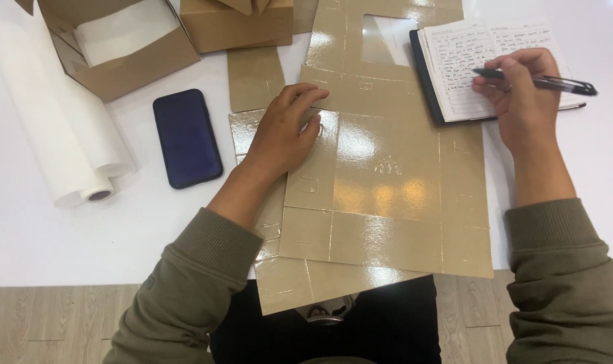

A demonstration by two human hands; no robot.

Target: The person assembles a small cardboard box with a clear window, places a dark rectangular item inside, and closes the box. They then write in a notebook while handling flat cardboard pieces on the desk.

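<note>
Flat glossy tan carton blank point(387, 195), creased, lies unfolded at table edge under left hand. Black pen point(545, 82), level, over open lined notebook point(465, 67), upper right.

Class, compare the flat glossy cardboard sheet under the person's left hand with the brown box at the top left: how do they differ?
The cardboard sheet lies flat and unfolded; the brown box is folded up with raised walls. The sheet is shiny and reflects light; the box looks matte. The left hand rests on the sheet; nothing touches the box. Both are brownish card lying on the white table.
</note>
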